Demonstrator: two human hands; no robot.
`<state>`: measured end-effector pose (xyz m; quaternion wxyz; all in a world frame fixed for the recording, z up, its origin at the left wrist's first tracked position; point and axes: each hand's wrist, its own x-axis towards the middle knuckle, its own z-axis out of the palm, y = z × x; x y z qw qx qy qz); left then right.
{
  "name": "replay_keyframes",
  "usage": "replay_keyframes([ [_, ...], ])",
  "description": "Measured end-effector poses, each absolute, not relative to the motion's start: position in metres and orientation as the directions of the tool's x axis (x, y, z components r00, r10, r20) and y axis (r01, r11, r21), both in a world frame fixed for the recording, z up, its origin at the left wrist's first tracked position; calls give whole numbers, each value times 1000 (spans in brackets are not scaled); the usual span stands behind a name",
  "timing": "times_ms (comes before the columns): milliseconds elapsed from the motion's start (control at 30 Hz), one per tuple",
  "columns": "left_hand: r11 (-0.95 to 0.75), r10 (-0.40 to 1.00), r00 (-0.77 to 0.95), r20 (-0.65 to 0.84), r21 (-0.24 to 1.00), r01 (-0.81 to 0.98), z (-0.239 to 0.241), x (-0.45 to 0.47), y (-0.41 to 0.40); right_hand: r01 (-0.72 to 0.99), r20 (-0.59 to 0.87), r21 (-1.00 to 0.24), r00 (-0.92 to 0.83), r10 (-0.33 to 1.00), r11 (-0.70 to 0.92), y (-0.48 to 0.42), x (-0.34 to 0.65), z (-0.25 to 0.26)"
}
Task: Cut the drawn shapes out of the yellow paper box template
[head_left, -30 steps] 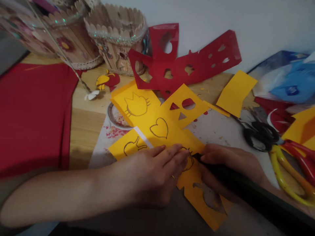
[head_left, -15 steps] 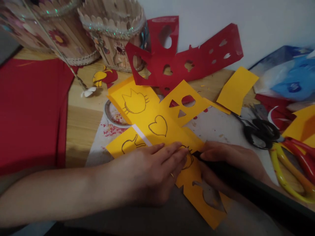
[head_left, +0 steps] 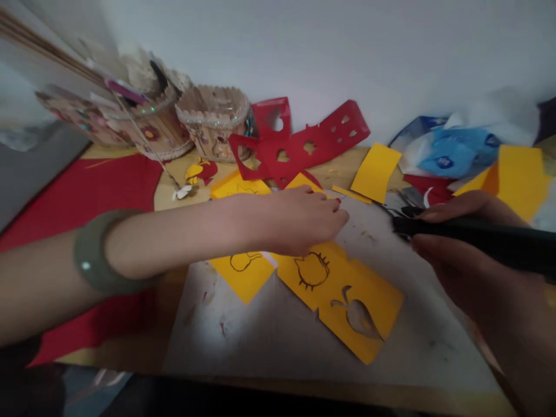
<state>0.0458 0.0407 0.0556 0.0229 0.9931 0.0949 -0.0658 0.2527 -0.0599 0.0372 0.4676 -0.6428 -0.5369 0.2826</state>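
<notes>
At a cluttered craft table, my left hand [head_left: 299, 220] lies palm down, fingers loose and stretched out, on the upper part of the yellow paper [head_left: 369, 301], pressing it and gripping nothing. My right hand [head_left: 473, 266] is closed around a black marker [head_left: 478, 236], held level, its tip aimed at my left fingertips but well apart from them, off to the right of the sheet. The yellow paper lies on a white mat [head_left: 269, 336], under my left hand and left of my right. It carries a drawn whiskered face [head_left: 311, 270] just below my left palm and a cut-out hole [head_left: 358, 314] nearer the corner. A green bangle [head_left: 92, 255] circles my left wrist. Behind, red paper with cut-outs [head_left: 324, 142] leans beside stick-built baskets [head_left: 212, 119]
</notes>
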Motion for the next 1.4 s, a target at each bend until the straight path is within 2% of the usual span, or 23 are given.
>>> replay_keyframes([
  [100, -978, 191, 937, -293, 23, 207, 59, 54, 50, 305, 62, -950, 385, 921, -63, -67, 255, 43],
  [167, -973, 210, 916, -341, 19, 230, 61, 56, 53, 313, 45, -945, 414, 909, -96, -71, 258, 46],
  [233, -965, 235, 912, -336, 27, 259, 63, 56, 54, 353, 70, -930, 446, 892, -104, -73, 260, 49],
  [333, -910, 368, 890, -270, 91, 404, 62, 53, 53, 396, 102, -913, 453, 886, -97, -71, 258, 52],
  [467, -795, 567, 795, -215, 109, 596, 54, 46, 48, 458, 163, -889, 255, 953, 30, -58, 249, 45],
  [633, -687, 691, 701, -174, 145, 713, 42, 41, 40, 552, 156, -825, 18, 988, 120, -37, 236, 26],
  [967, -562, 747, 636, -194, 327, 760, 27, 37, 47, 592, 23, -783, -281, 959, 192, -15, 241, 15],
  [1200, -546, 736, 650, -188, 402, 735, 27, 36, 47, 624, 56, -765, -182, 982, 159, -14, 240, 17],
  [1400, -586, 686, 710, -158, 458, 668, 14, 37, 53, 620, 41, -773, -164, 986, 135, -15, 237, 11],
])
